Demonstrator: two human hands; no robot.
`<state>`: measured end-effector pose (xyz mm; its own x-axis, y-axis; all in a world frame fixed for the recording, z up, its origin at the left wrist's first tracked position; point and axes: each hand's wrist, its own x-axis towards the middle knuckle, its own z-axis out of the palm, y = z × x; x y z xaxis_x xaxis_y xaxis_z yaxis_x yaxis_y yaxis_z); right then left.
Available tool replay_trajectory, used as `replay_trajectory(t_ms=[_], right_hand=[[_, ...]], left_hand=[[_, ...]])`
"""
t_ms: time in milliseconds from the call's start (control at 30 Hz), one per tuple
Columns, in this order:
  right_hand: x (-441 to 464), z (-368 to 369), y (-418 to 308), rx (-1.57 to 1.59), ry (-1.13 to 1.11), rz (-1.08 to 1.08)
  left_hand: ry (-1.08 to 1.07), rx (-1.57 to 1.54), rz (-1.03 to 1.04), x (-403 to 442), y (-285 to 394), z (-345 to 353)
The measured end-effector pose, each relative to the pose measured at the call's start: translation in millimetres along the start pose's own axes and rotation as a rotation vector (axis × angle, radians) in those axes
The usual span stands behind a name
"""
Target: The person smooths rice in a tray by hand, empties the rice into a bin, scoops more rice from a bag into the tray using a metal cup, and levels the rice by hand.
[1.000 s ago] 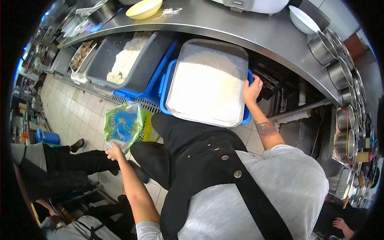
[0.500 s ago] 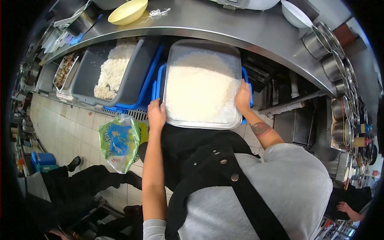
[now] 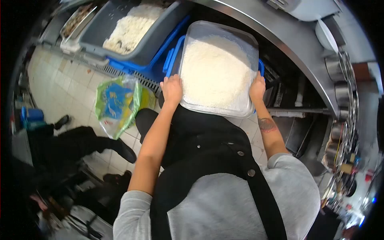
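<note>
A clear plastic tub (image 3: 218, 111) full of pale, powdery stuff like flour (image 3: 216, 72) sits level in front of my body. My left hand (image 3: 172, 90) is closed on its left side wall, near the front corner. On the opposite side my right hand (image 3: 258, 87) grips the edge, fingers curled around it. Blue plastic (image 3: 170, 60) with handle-like parts shows beneath and beside the tub on both sides. The undersides of my fingers are partly hidden.
Left of the tub stands a grey bin (image 3: 92, 38) with whitish crumbly clumps, beside a tray (image 3: 80, 22) of brown pieces. A green-and-clear plastic bag (image 3: 118, 106) lies on the tiled floor. A steel counter (image 3: 260, 20) curves overhead; pots (image 3: 335, 68) line the right. Other people's legs (image 3: 76, 146) show lower left.
The view has turned and shifted, so the tub now appears higher and further right. Both hands stay at its sides, the left fingers now wrapped more closely against the wall.
</note>
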<state>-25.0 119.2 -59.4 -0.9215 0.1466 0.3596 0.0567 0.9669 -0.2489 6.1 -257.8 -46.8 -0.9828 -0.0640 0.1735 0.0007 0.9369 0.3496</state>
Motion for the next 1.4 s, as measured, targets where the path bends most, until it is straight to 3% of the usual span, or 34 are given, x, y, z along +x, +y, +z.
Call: replay_trajectory(t_ms=[167, 267, 367, 433, 467, 500, 600, 933, 1133, 1233, 1400], right_hand=[[-5.1, -5.1, 0.2, 0.040, -0.019, -0.046], [-5.4, -13.9, -15.5, -0.158, 0.127, -0.151], [-12.6, -32.2, -62.3, 0.031, 0.043, -0.465], [-34.7, -32.6, -104.9, 0.359, -0.221, -0.619], [-54.1, -31.0, -126.0, 0.293, -0.203, -0.733], [-60.8, -29.5, -142.1, 0.294, -0.321, -0.838], [-66.1, -16.6, -172.7, 0.292, -0.365, -0.986], [22.8, 26.8, -161.7, -0.046, -0.173, -0.753], [59.3, 24.7, -146.9, -0.035, -0.266, -0.541], [53.6, 16.0, -136.9, 0.106, -0.248, -0.548], [-27.9, -18.0, -101.4, 0.334, -0.278, -0.769]], left_hand=[[0.090, 0.034, -0.096, -29.4, 2.1, 5.3], [0.122, 0.020, -0.138, -34.3, 4.8, 2.5], [0.180, 0.010, -0.141, -35.6, 6.2, -2.8], [0.196, 0.017, -0.130, -35.1, 8.3, -3.0], [0.188, 0.026, -0.133, -35.2, 8.7, -2.2], [0.180, 0.036, -0.137, -34.5, 8.5, -1.2], [0.217, 0.026, -0.109, -36.7, 6.5, 2.5], [0.163, 0.051, -0.129, -35.6, 7.1, 0.0], [0.170, 0.040, -0.124, -35.1, 7.7, -0.8], [0.179, 0.045, -0.125, -35.7, 7.8, -0.6], [0.192, 0.015, -0.130, -35.4, 7.5, 0.1]])
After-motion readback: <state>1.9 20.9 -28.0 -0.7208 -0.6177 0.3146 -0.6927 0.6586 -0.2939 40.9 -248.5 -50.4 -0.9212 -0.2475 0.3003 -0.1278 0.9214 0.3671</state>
